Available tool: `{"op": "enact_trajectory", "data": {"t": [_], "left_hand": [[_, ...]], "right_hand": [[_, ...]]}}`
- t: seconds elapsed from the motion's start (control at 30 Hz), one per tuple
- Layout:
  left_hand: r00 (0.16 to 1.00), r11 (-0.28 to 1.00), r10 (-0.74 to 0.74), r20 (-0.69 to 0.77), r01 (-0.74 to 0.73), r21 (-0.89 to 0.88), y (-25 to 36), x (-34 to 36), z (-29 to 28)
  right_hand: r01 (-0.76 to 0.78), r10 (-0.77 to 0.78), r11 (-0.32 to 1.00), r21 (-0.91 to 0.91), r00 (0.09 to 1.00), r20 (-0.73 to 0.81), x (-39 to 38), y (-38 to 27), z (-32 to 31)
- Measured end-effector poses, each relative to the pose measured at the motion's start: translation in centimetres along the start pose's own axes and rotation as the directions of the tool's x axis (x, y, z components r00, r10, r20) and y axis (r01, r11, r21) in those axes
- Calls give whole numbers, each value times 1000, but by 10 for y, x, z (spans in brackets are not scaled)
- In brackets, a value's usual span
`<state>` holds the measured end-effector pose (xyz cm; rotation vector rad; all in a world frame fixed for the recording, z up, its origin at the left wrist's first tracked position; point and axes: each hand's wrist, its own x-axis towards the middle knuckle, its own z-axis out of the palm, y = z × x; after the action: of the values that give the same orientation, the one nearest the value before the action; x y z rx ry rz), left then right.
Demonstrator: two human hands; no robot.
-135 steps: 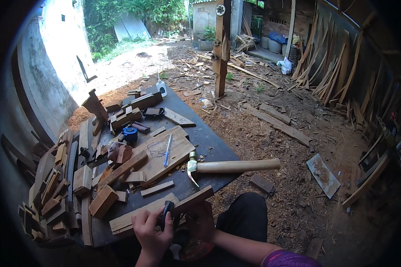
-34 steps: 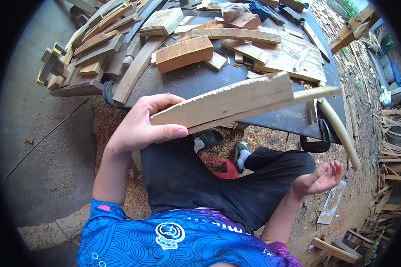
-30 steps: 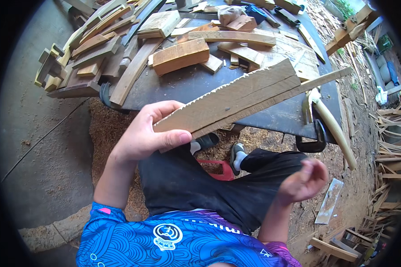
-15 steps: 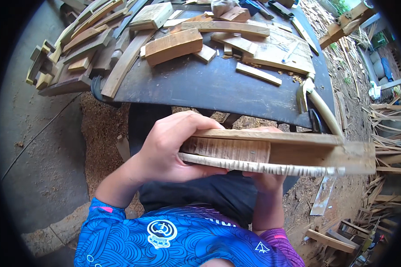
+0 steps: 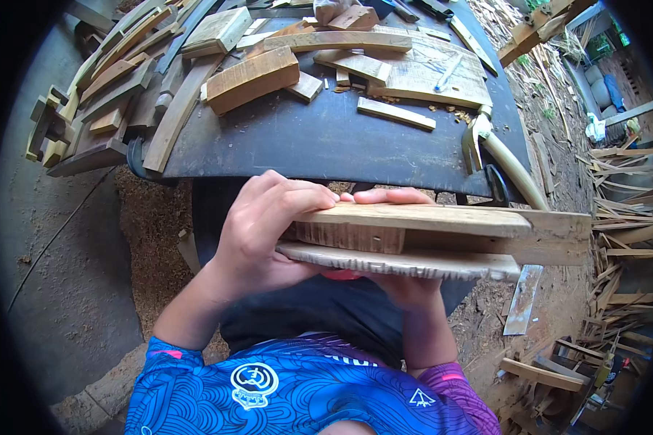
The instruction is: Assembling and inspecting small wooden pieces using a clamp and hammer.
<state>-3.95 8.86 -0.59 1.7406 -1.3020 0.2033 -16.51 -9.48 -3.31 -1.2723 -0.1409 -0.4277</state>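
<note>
A layered wooden piece [image 5: 442, 219] is held in front of my body, just off the near edge of the table. Two thin boards form its upper and lower faces, with a block between them at the left and an open gap at the right. The lower board has a rough, notched edge. My left hand [image 5: 265, 225] is closed round its left end, thumb below and fingers above. From underneath, my right hand [image 5: 406, 286] supports its middle, with fingertips showing over the far edge. Part of that hand is hidden behind the wood.
On the dark table [image 5: 283, 148] lie a thick wooden block [image 5: 252, 80], a thin strip [image 5: 397, 114] and a wide board [image 5: 442, 81]. A hammer [image 5: 511, 156] rests at its right edge. Curved pieces [image 5: 116, 87] are heaped at the left, and scrap wood [image 5: 631, 225] at the right.
The wooden piece has tilted and shifted slightly left, showing more of its upper face. My right fingers now show more at its far edge. The whole view has shifted a little.
</note>
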Motion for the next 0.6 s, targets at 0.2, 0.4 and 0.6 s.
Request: {"op": "enact_trajectory", "data": {"t": [0.2, 0.4, 0.6], "left_hand": [[999, 999, 6, 49, -4, -39, 5, 3, 1], [994, 999, -46, 99, 47, -10, 5, -1, -1], [783, 699, -213, 584, 540, -469, 1, 2, -25]], "right_hand": [[63, -63, 998, 31, 998, -12, -2, 0, -8], [110, -105, 849, -517, 994, 39, -17, 0, -20], [-141, 165, 978, 151, 973, -163, -13, -28, -7]]}}
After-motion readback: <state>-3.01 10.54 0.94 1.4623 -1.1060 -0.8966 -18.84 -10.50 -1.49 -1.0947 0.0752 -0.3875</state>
